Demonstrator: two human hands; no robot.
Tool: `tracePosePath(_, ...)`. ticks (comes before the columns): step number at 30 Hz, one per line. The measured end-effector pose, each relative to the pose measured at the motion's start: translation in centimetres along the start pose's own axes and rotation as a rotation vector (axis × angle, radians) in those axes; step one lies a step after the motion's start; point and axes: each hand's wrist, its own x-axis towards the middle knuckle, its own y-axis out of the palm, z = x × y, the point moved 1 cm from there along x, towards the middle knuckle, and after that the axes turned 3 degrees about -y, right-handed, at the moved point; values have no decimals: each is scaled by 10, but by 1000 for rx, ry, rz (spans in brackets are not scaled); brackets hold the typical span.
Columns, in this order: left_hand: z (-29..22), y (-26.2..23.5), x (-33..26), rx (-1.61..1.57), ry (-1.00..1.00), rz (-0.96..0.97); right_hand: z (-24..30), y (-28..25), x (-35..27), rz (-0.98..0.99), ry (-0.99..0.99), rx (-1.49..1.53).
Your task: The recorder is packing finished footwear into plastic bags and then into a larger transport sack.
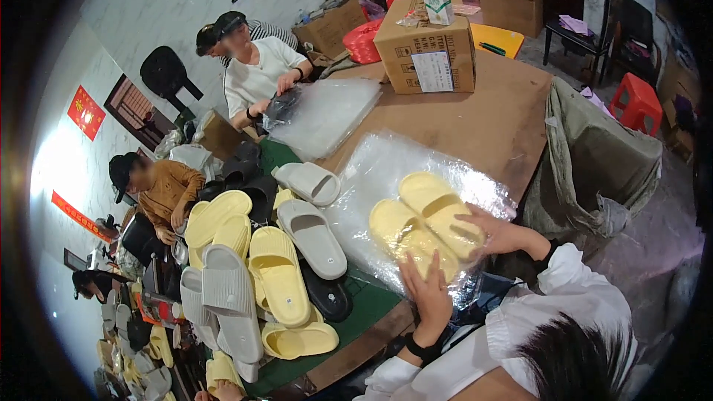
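Observation:
A pair of yellow slippers (399, 227) lies on a spread of clear plastic bags (364, 171) at the near right of the table. Shiny clear film shows over and around the slippers; whether they are fully inside a bag I cannot tell. My left hand (428, 293) rests with spread fingers at their near end. From the right, my right hand (494, 232) lays its fingers across the end of the other slipper, also spread. Both my wrists have dark cuffs below white sleeves. To the left, grey slippers (312, 238) and more yellow slippers (280, 275) are heaped.
A cardboard box (425, 48) with a drink carton (438, 6) on top stands at the table's far end. Across the table, a person in white (256, 67) handles dark material beside stacked clear bags (327, 115). A cloth-covered block (601, 145) and red stool (637, 102) stand right.

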Motion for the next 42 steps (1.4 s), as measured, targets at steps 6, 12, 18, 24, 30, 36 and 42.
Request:
tracePosePath(6,12,5,-10,-105,-122,-31,-15,28,9,-92,-409,-98)
tracePosePath(12,13,6,-11,-153,-80,-60,-3,27,24,-491,-32,-17)
tracePosePath(18,7,3,-9,-188,-38,-90,2,59,22,74,-307,33)
tracePosePath(24,14,5,-10,-87,-24,27,9,71,27,13,-368,65)
tracePosePath(30,19,8,-11,-108,30,43,1,88,25,164,-215,67)
tracePosePath(36,18,5,-10,-84,-2,41,36,65,19,107,-171,71)
tracePosePath(42,26,-5,2,-393,19,-87,44,55,-4,949,97,820)
